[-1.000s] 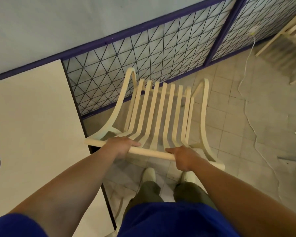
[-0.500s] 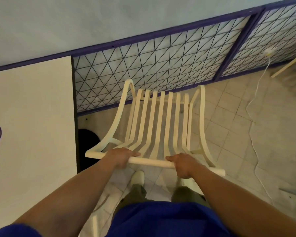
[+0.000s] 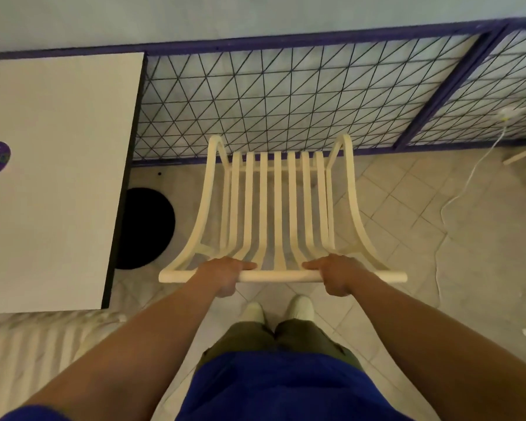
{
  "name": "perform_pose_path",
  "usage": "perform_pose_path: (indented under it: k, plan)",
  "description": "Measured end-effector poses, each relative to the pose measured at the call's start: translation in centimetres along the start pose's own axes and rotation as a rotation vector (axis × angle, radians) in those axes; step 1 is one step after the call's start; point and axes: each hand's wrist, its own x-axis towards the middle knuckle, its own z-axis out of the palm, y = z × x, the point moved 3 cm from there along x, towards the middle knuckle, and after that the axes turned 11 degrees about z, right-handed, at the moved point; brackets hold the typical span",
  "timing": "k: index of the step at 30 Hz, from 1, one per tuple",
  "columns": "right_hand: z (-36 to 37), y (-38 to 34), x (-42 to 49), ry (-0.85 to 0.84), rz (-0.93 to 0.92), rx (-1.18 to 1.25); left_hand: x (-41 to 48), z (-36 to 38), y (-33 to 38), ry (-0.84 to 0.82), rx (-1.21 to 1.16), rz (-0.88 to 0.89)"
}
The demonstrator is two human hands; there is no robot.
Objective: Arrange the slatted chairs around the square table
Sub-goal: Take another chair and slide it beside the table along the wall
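Note:
A cream slatted chair (image 3: 277, 208) stands in front of me, seen from above and behind, its seat pointing at the mesh fence. My left hand (image 3: 225, 276) and my right hand (image 3: 334, 276) both grip its top back rail. The white square table (image 3: 52, 177) is to the left, its right edge a short gap from the chair. A second slatted chair (image 3: 34, 360) shows blurred at the lower left, by the table's near edge. Part of a third chair (image 3: 523, 154) shows at the far right.
A purple-framed wire mesh fence (image 3: 286, 95) runs along the wall just beyond the chair. The table's black round base (image 3: 146, 229) sits on the tiled floor under its right edge. A white cable (image 3: 468, 177) trails over the floor at right. My feet stand behind the chair.
The chair has swung from slanted to square with the fence and sits farther right of the table. The table's corner and black base have come into view. Both hands kept their grip.

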Motion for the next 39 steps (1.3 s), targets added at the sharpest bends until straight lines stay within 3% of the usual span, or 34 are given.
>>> perform_pose_path:
  k: [10,24,39]
  plan:
    - [0.2,-0.2,-0.4,0.042,0.099,0.0,-1.0,0.2,-1.2,0.102,0.045,0.045]
    - [0.6,3.7,-0.7,0.018,0.129,-0.028,-0.9,0.4,-1.3,0.114,0.063,0.05]
    - [-0.1,4.4,1.8,0.0,0.025,-0.013,-1.4,0.8,-0.6,0.166,-0.002,0.02]
